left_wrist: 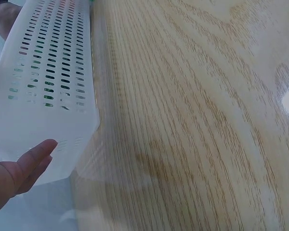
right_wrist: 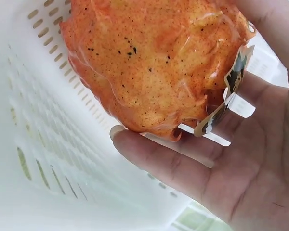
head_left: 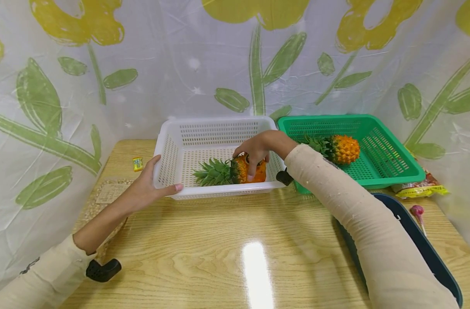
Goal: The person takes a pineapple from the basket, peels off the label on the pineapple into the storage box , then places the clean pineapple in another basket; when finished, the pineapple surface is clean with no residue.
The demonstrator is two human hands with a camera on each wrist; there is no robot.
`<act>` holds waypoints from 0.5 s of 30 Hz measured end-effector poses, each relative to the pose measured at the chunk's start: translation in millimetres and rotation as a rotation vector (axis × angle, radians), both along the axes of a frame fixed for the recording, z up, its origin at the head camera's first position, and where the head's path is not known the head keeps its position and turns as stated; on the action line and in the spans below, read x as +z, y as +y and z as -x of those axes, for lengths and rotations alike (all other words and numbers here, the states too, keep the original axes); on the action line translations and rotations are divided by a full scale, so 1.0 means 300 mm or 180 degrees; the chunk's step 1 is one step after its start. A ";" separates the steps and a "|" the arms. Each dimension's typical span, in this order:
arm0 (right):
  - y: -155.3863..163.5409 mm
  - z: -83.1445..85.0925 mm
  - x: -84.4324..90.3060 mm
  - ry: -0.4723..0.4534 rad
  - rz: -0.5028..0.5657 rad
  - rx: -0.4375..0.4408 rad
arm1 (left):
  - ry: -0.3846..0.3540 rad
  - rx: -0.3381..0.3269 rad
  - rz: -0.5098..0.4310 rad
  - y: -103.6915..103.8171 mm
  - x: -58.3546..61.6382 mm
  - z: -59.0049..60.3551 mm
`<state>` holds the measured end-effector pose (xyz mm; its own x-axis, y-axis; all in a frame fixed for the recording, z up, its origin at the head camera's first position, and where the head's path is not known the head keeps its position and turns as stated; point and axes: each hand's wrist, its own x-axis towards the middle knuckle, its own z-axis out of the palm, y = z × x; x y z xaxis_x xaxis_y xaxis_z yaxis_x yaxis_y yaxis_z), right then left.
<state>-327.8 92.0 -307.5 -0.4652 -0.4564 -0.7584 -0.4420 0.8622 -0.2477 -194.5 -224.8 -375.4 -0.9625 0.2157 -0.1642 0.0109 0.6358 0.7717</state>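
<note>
A white plastic basket [head_left: 219,189] with slotted walls stands at the back of the table. Inside it lies a pineapple [head_left: 239,172], its green leaves to the left. My right hand [head_left: 258,146] reaches down from above and grips the orange fruit; the right wrist view shows fingers along its glossy side and a gold-and-black label [right_wrist: 226,96] between fruit and palm. My left hand [head_left: 146,184] holds the basket's front left corner, thumb over the front rim and fingers along the outer left wall. In the left wrist view fingertips [left_wrist: 45,147] lie against that wall.
Right of the white basket stands a green basket [head_left: 397,148] with another pineapple [head_left: 347,149]. In front are a dark blue tray [head_left: 443,274], partly under the right sleeve, a lollipop [head_left: 417,210] and a snack bag [head_left: 422,186]. A small yellow packet [head_left: 137,163] lies at left.
</note>
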 end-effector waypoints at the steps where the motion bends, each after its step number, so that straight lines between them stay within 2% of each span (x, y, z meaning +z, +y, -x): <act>1: -0.002 0.000 0.000 0.0008 -0.0016 0.0005 | -0.0003 -0.0003 -0.0019 0.000 0.000 0.001; 8: -0.011 0.002 -0.006 0.0051 -0.0094 -0.0010 | 0.0043 -0.0054 -0.0156 0.000 -0.003 0.005; 15: -0.016 0.008 -0.014 0.0065 -0.0154 0.0003 | 0.0038 -0.0046 -0.0166 -0.003 -0.008 0.006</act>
